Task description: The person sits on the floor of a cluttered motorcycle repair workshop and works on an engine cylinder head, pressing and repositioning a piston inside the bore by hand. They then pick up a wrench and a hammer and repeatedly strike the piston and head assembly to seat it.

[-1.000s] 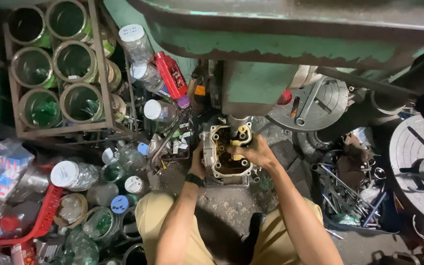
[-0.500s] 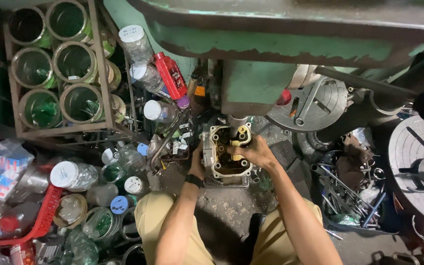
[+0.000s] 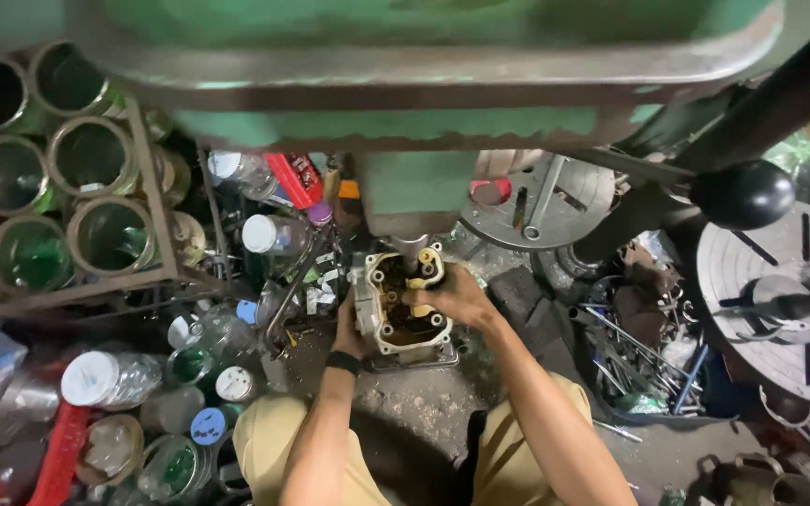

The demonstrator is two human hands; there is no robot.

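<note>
We see a metal engine casing [image 3: 401,305], pale and greasy with a dark oily cavity, sitting just below frame centre under the spindle of a green drill press [image 3: 424,84]. Our left hand [image 3: 351,330] is clasped against the casing's left wall, a dark band at the wrist. Our right hand [image 3: 452,295] is closed over its upper right rim, fingers curled on the edge.

At 12 o'clock the press head fills the top of the view and hides whatever lies behind the casing. At 1 o'clock, a round slotted metal plate [image 3: 541,201]. At 2 o'clock, a black ball knob [image 3: 742,194] on a dark lever. At 3 o'clock, a large slotted faceplate [image 3: 780,300], and nearer in a heap of loose steel rods [image 3: 639,361].

At 10 o'clock, a wire crate [image 3: 157,201] of open green-tinted jars. At 11 o'clock, a red bottle [image 3: 292,178] and a white-capped bottle [image 3: 269,234]. At 8 o'clock, capped jars [image 3: 110,379] lie crowded on their sides.

The floor [image 3: 414,412] is grimy concrete strewn with chips; our knees in tan trousers [image 3: 264,440] frame it at 6 o'clock.
</note>
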